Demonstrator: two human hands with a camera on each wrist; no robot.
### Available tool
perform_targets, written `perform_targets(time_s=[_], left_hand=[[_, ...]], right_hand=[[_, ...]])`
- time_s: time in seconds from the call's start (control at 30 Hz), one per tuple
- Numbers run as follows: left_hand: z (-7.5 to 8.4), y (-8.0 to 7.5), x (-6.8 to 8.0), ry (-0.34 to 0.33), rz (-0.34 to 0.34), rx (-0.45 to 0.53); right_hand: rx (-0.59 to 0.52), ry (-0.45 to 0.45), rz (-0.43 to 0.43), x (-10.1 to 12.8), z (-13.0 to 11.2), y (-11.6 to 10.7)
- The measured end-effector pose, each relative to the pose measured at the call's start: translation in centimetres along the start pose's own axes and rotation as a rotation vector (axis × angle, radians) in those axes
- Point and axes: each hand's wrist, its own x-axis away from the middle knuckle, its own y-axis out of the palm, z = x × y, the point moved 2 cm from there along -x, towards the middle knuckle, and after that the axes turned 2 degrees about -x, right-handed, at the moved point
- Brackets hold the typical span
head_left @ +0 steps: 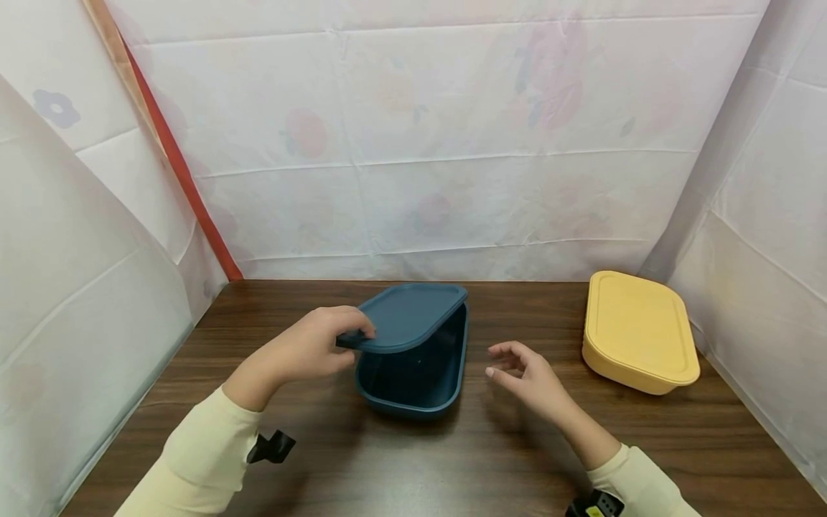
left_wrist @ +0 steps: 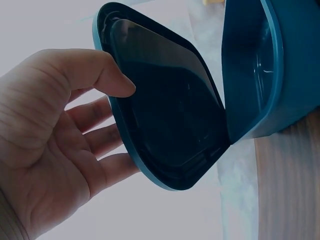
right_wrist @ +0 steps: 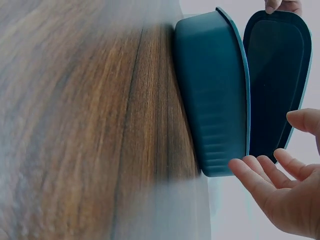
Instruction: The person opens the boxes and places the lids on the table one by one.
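Note:
My left hand (head_left: 321, 339) pinches the left edge of a dark blue lid (head_left: 413, 312), thumb on its underside and fingers on top. Tilted, the lid leans over a matching blue container (head_left: 413, 411), its far right side low at the container's rim and its near left raised. Dark inner walls of the container (left_wrist: 250, 65) show in the left wrist view. To the right of the container, my right hand (head_left: 530, 380) hovers with fingers loosely bent and nothing held. The right wrist view shows the ribbed outer wall of the container beyond the right hand (right_wrist: 290, 195).
A yellow container (head_left: 639, 330) with its lid on stands at the right back of the brown wooden table (head_left: 407, 474). Pale patterned sheets (head_left: 413, 143) hang behind and at both sides. A red strip (head_left: 181, 169) runs down the left back corner.

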Motion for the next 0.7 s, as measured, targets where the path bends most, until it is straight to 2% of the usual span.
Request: perform_targets(time_s=[0.33,0.43,0.7], left_hand=[[-1.1,0.4,0.9,0.004,0.06,0.068],[-1.4,0.5,1.3,-0.002,0.086,0.083],[-1.8,0.9,2.0,-0.009,0.13,0.163]], right_hand=[[-0.28,0.176,-0.063,-0.2,0.2,0.1],[-0.357,0.206,-0.098,-0.4,0.5,0.3],[-0.457,0.25,-0.139,-0.9,0.6,0.9]])
